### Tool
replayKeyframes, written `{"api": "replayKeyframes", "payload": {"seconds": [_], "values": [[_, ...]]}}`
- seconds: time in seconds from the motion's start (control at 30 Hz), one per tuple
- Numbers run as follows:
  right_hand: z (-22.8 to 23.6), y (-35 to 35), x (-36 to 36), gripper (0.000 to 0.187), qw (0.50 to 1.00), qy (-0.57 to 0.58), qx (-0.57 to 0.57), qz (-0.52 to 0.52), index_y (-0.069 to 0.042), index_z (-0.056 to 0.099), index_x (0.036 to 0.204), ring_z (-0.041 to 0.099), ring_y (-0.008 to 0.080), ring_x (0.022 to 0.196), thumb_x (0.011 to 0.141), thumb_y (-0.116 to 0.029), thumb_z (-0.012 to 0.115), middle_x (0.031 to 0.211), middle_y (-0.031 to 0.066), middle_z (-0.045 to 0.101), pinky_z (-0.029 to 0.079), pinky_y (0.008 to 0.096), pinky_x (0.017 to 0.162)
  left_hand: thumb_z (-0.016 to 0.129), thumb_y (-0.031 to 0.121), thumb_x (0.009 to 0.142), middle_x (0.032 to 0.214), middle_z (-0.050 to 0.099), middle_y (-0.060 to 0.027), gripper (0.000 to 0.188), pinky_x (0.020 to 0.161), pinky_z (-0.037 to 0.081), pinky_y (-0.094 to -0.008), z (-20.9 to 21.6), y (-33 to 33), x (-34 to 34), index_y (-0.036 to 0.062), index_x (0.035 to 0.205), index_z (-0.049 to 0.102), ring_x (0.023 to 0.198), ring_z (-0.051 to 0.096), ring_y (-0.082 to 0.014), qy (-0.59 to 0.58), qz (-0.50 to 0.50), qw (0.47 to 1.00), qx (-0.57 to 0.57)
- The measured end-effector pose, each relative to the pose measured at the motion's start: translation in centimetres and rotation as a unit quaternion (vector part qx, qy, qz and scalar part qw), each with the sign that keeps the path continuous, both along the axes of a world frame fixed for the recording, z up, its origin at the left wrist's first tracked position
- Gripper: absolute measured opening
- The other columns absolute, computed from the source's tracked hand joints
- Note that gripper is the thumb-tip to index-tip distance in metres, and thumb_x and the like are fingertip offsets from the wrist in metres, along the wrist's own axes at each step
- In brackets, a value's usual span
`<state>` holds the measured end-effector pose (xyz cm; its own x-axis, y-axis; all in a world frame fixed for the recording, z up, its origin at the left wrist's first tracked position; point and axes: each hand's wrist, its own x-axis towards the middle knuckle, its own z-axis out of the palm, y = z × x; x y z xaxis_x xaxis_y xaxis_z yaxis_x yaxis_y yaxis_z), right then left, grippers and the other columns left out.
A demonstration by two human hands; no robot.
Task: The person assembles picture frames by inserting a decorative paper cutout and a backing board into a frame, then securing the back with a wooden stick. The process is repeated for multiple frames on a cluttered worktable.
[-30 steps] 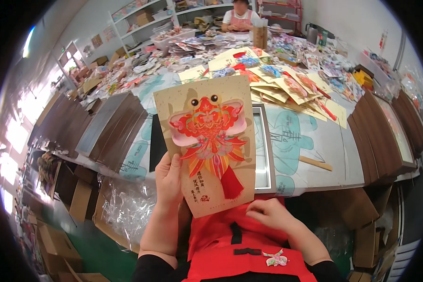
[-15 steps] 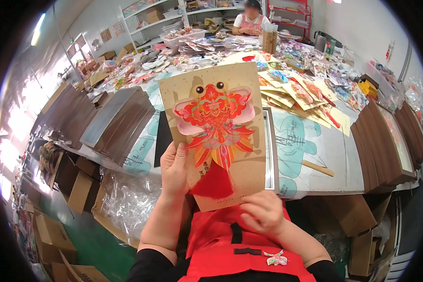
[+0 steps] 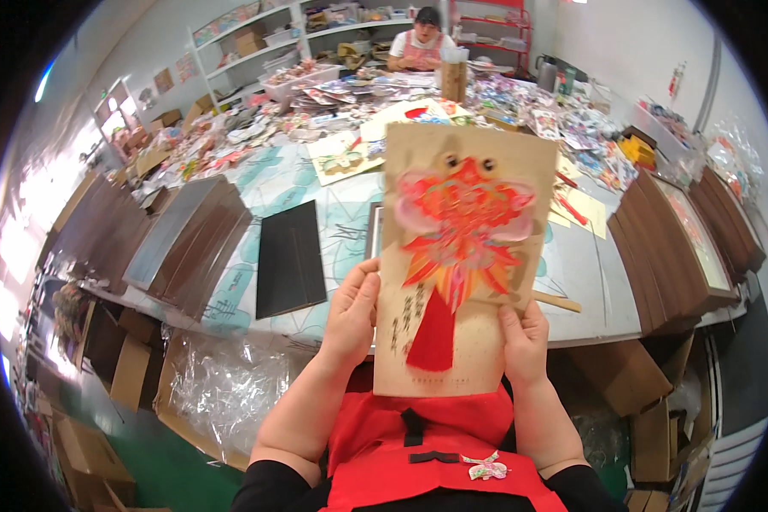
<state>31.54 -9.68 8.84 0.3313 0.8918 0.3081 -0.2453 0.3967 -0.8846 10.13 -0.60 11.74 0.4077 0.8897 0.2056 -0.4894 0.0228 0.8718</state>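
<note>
Upright in front of my red apron is a tan card [image 3: 401, 307] bearing a layered red and pink goldfish [image 3: 465, 209] with bulging eyes and a red tassel [image 3: 433, 337]. My left hand [image 3: 352, 311] grips its left edge, thumb in front. My right hand [image 3: 523, 337] pinches the lower right edge. Behind the card, a picture frame [image 3: 375, 224] lies on the table, mostly hidden. Left of it rests a flat black board [image 3: 292, 260]. A wooden stick [image 3: 557, 301] pokes out past the card's right side.
Stacks of frames stand on the table's left [image 3: 192, 239] and right [image 3: 670, 256]. Beyond are heaped papers and cards, and a seated co-worker [image 3: 420, 47]. A carton of clear plastic wrap [image 3: 226, 380] sits below the table's left edge; cardboard boxes [image 3: 631, 375] are below right.
The card has shifted right and turned more upright. My right hand, loose near its bottom corner before, now holds the right edge. The black board has come into fuller view.
</note>
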Motion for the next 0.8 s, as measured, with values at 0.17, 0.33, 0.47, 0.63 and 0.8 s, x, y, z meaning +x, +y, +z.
{"api": "replayKeyframes", "payload": {"seconds": [0.17,0.33,0.47,0.63,0.8], "values": [[-0.8,-1.7,4.0,0.033,0.997,0.062,0.019,-0.044,0.000,0.050,0.124,0.060,0.0165,0.099,0.098,-0.020,0.045,0.112,0.0082,0.062,0.047,0.0298,0.087,0.045,0.011,0.097,0.099,0.062,-0.0046,0.028,0.081,0.046,-0.0232,-3.4,-1.4,4.0,0.0013,0.124,0.047,0.089,0.057,-0.0078,0.095,-0.029,0.995,0.019],[4.4,-3.7,4.9,0.041,0.933,0.356,-0.008,-0.045,-0.003,0.054,0.121,0.063,0.0256,0.088,0.098,-0.036,0.043,0.105,0.0124,0.064,0.052,0.0353,0.078,0.047,0.007,0.095,0.107,0.061,-0.0099,0.029,0.087,0.048,-0.0295,-4.1,-1.8,9.1,0.0018,0.124,0.047,0.097,0.059,-0.0151,0.019,-0.153,0.986,-0.061],[2.7,-4.1,8.3,0.033,0.947,0.316,0.023,-0.053,-0.004,0.056,0.114,0.059,0.0197,0.077,0.096,-0.030,0.047,0.097,0.0099,0.064,0.048,0.0302,0.067,0.052,0.009,0.093,0.113,0.060,-0.0111,0.030,0.090,0.049,-0.0333,-4.8,-4.1,15.7,0.0018,0.122,0.047,0.102,0.060,-0.0194,-0.065,-0.376,0.899,-0.215],[-0.6,-4.8,12.0,0.023,0.956,0.281,0.021,-0.084,-0.005,0.059,0.106,0.053,0.0124,0.062,0.094,-0.023,0.053,0.087,0.0068,0.063,0.043,0.0239,0.054,0.054,0.021,0.095,0.119,0.058,-0.0068,0.034,0.095,0.045,-0.0318,-4.6,-6.2,17.6,0.0050,0.125,0.050,0.109,0.056,-0.0156,0.078,-0.466,0.859,-0.198],[-1.5,-7.2,15.9,0.012,0.982,0.162,-0.014,-0.098,-0.006,0.062,0.097,0.048,0.0050,0.048,0.093,-0.017,0.059,0.077,0.0037,0.063,0.038,0.0176,0.041,0.032,0.052,0.097,0.140,0.041,-0.0113,0.062,0.110,0.025,-0.0357,-3.4,-2.5,19.2,0.0079,0.141,0.035,0.132,0.034,-0.0211,0.080,-0.174,0.981,-0.014]]}}
